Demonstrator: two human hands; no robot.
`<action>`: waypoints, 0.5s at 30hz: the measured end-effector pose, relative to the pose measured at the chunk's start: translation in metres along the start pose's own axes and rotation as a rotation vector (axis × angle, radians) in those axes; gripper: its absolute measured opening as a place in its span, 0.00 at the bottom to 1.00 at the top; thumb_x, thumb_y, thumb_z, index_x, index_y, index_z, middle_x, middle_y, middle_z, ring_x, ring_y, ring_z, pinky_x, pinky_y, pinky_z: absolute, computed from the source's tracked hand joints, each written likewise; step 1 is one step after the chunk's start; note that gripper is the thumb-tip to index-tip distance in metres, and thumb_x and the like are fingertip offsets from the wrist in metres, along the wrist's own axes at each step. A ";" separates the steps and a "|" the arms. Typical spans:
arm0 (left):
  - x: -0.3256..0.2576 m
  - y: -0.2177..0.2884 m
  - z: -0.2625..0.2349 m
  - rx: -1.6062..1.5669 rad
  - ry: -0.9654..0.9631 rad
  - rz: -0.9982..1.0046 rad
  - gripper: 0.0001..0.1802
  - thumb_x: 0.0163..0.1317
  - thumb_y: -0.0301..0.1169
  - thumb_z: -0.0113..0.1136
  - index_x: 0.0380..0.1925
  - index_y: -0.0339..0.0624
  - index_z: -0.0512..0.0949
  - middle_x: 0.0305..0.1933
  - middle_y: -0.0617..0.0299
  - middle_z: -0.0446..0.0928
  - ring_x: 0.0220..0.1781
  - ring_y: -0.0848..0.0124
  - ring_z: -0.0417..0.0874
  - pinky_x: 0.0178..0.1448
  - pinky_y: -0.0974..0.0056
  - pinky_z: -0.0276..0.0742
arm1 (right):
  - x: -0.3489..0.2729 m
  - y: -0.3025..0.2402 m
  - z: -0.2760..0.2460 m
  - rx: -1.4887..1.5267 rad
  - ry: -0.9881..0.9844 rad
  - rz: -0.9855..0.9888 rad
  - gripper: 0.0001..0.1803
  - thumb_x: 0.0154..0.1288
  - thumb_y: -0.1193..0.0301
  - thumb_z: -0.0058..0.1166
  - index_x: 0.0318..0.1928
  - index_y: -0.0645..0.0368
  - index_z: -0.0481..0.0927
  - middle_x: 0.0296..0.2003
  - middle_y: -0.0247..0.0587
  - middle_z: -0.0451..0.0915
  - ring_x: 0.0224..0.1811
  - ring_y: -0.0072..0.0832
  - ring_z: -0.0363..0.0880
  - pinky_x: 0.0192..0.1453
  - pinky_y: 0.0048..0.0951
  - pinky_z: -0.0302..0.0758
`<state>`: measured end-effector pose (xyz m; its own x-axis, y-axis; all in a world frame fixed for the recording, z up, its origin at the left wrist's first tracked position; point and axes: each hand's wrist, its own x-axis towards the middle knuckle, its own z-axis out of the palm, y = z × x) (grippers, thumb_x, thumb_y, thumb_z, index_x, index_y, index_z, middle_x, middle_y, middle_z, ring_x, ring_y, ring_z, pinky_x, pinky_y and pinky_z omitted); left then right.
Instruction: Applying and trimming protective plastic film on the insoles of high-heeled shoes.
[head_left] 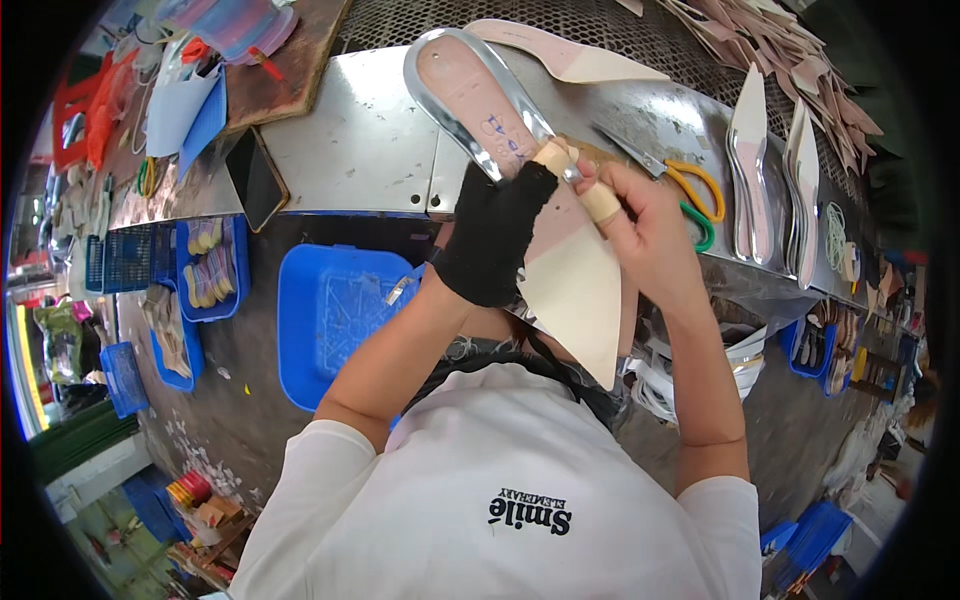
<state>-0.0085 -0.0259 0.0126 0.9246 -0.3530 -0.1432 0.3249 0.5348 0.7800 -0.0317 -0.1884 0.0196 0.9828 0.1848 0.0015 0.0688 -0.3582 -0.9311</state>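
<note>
A long shoe insole (470, 85) is held up over the front edge of the metal worktop. A shiny silver strip (424, 60) runs round its rounded end, and its wide pale end (585, 300) points down toward my lap. My left hand (497, 237), in a black fingerless glove, is closed round the insole's middle. My right hand (650, 225) pinches at the insole's edge beside the left thumb, where a bit of silver shows. Tan tape wraps fingers on both hands. Scissors (697, 190) with orange and green handles lie just right of my right hand.
Another insole (570, 52) lies beyond, near a large pile of pieces (765, 60) on black mesh. Stacked insoles (750, 170) stand on the right. A phone (257, 180) lies at the worktop's left edge. Below sits a blue basin (288, 330); silver strips (655, 395) hang right of my lap.
</note>
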 end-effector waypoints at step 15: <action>0.004 0.003 -0.038 0.926 -0.229 0.322 0.11 0.60 0.32 0.55 0.33 0.33 0.76 0.20 0.51 0.74 0.20 0.63 0.72 0.29 0.61 0.69 | -0.010 0.004 0.008 0.328 0.245 0.053 0.05 0.64 0.75 0.53 0.37 0.64 0.73 0.28 0.28 0.75 0.29 0.10 0.70 0.32 0.14 0.67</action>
<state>0.0039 0.0034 -0.0089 0.8492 -0.4880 0.2020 -0.3059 -0.1428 0.9413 -0.0426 -0.1842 0.0124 0.9980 -0.0638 0.0008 -0.0020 -0.0438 -0.9990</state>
